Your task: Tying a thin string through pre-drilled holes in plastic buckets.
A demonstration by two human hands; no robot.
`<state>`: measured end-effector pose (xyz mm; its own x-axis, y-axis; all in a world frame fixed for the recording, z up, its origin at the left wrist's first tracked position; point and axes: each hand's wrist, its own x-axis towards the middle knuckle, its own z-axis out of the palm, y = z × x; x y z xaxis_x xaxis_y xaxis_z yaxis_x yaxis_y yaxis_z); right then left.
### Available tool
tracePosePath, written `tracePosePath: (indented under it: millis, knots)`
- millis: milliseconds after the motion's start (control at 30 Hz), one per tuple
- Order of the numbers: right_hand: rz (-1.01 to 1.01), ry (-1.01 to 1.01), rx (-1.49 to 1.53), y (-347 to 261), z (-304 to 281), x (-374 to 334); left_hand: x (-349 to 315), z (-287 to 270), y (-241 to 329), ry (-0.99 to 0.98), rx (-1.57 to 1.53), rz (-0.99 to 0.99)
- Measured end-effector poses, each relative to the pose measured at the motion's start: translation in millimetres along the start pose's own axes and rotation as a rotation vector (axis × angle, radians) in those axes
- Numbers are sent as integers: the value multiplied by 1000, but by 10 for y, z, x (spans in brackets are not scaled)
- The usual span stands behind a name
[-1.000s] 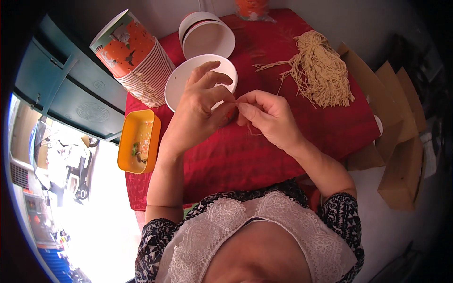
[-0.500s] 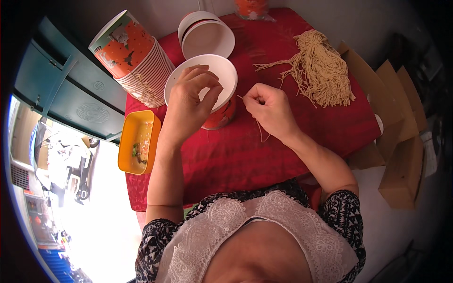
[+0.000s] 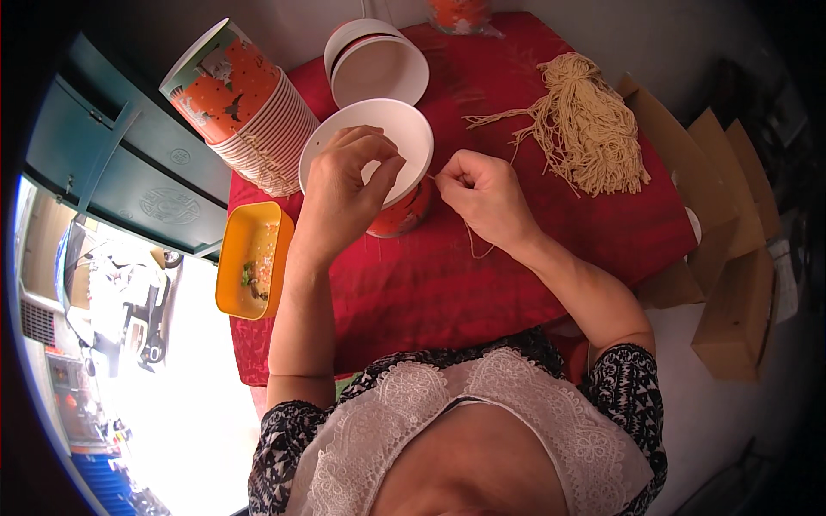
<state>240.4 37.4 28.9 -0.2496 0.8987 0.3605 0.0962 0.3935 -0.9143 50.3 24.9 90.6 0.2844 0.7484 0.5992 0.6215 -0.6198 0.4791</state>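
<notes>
A paper bucket (image 3: 404,215) with a white inside and an orange printed wall stands upright on the red cloth in front of me. Over its left part is my left hand (image 3: 348,189), thumb and fingers curled into a pinch; whatever lies between the tips is too small to make out. Just right of the rim, my right hand (image 3: 483,193) pinches a thin beige string (image 3: 473,245). A short end pokes out toward the bucket, and a longer tail hangs below the hand. A thick bundle of the same beige strings (image 3: 594,129) lies at the far right, some strands straggling leftward.
A tall nested stack of orange printed buckets (image 3: 249,103) leans at the back left. White-lined buckets (image 3: 383,73) lie on their sides behind. A yellow tray (image 3: 225,267) with small bits sits at the left edge. Cardboard boxes (image 3: 731,318) stand right of the red-covered table (image 3: 413,301).
My right hand has shifted slightly left, bringing the string's short end closer to the bucket rim. My left hand stays almost where it was.
</notes>
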Motion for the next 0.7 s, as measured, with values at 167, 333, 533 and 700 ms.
tracePosePath:
  millis: [167, 333, 533, 700]
  knots:
    - [-12, 4, -36, -14, -4, 24, 3, 18, -26, 7, 3, 3]
    - [-28, -5, -61, -25, 2, 56, 14, -1, -1, -15, 14, -16]
    - [-48, -12, -37, -26, 36, 118, -12, 25, -8, -94, -37, -85]
    - [-21, -38, -28, -57, 40, 126, -48, 36, -6, -247, -13, -114]
